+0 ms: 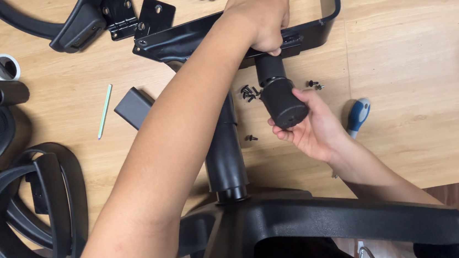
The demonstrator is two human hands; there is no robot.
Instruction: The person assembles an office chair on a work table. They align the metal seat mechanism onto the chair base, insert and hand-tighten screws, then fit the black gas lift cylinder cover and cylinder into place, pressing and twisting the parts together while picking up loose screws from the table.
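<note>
Two hands engaged: right hand [310,130] cups black cylinder [280,99] from below, over the wooden table [413,74]; left hand [258,13] closed on metal bracket [188,38]. Cylinder: rigid, probably heavy; hold its ridged collar.

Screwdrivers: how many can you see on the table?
1. A blue-and-white-handled screwdriver lies on the wooden table, just right of the right hand, which holds a black cylinder. Its shaft is hidden behind that hand; arms could hide others.
</note>
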